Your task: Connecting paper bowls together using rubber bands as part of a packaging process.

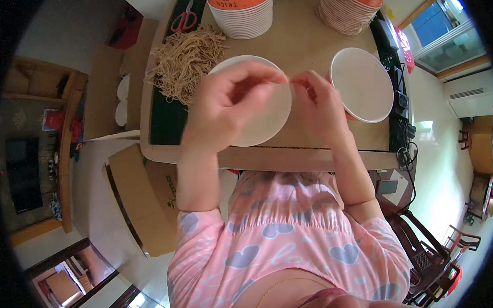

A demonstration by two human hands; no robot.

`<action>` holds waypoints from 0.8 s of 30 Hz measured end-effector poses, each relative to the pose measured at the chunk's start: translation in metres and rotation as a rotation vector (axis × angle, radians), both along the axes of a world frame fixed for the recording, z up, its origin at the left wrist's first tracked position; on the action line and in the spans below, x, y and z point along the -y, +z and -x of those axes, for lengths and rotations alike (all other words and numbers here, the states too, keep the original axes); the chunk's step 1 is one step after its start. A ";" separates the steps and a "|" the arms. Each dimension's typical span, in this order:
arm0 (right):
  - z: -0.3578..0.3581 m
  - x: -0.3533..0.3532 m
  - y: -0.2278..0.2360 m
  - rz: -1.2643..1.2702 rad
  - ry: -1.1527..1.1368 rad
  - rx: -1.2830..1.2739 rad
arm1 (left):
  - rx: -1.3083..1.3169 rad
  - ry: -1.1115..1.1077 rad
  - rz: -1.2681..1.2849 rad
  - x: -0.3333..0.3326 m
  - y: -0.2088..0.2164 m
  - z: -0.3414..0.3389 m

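With left hand (228, 100) and right hand (318, 100) curled into close fingertip pinches, their hold indiscernible, we should keep both steady near the white, round-mouthed tub (272, 118), right of the tangled beige fibrous cords (186, 58).

- Upper right of the frame: a wood-framed window (437, 30) with bluish panes, bright at its top corner.
- Right edge: a white box-shaped unit (467, 96) with a dark slatted vent.
- Right: a pale, glossy floor (437, 172) catching bright reflections.
- Lower right: a dark brown wooden chair (423, 251).
- Centre top: a broad table (302, 35) with a tan surface and rounded corners.
- Left: a flat black screen (23, 175) within brown wooden framing (67, 160).
- Lower left: a dark-framed opening (71, 279), brightly lit beyond.
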State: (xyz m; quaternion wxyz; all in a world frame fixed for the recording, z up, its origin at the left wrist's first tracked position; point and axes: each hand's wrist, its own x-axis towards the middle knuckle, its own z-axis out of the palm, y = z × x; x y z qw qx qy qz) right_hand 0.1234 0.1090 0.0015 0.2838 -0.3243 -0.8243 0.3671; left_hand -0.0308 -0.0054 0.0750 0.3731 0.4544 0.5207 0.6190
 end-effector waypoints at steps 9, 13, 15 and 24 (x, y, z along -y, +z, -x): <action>0.028 -0.010 0.016 -0.197 0.068 0.101 | -0.294 0.072 0.028 0.015 0.001 0.025; 0.028 -0.019 0.005 0.196 0.071 0.041 | -0.387 0.418 0.276 0.010 -0.031 0.080; 0.033 -0.018 -0.005 0.252 0.076 -0.014 | -0.221 0.366 0.396 0.009 -0.059 0.104; 0.032 -0.044 -0.069 0.862 0.162 0.061 | 0.346 0.177 0.435 0.013 -0.148 0.094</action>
